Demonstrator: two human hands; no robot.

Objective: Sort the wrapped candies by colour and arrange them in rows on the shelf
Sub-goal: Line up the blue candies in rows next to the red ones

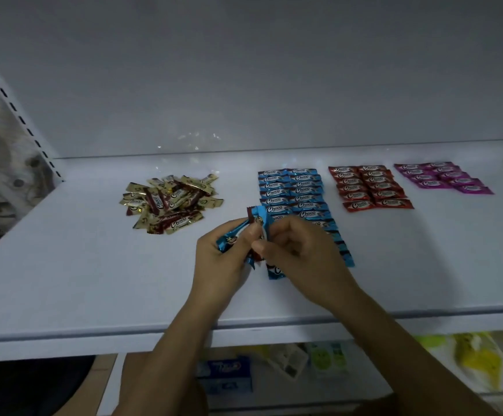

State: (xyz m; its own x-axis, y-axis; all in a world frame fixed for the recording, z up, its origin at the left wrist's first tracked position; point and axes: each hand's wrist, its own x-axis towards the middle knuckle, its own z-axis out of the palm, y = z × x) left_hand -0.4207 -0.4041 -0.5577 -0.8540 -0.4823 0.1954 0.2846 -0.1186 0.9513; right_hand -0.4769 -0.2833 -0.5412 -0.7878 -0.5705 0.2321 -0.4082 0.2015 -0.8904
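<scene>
Dim, bluish light; soft focus; wide-angle bending at edges; corners dark.

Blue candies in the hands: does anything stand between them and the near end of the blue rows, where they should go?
Nothing visible does. The left hand and right hand hold the blue candies over the near part of the blue rows; only the right hand itself hides part of their near end.

both my forearms come up from below and meet in the middle. my left hand (pixel 223 259) curls its fingers round a bunch of blue candies (pixel 229 239). my right hand (pixel 301 250), knuckles up, pinches the same bunch from the other side.
</scene>
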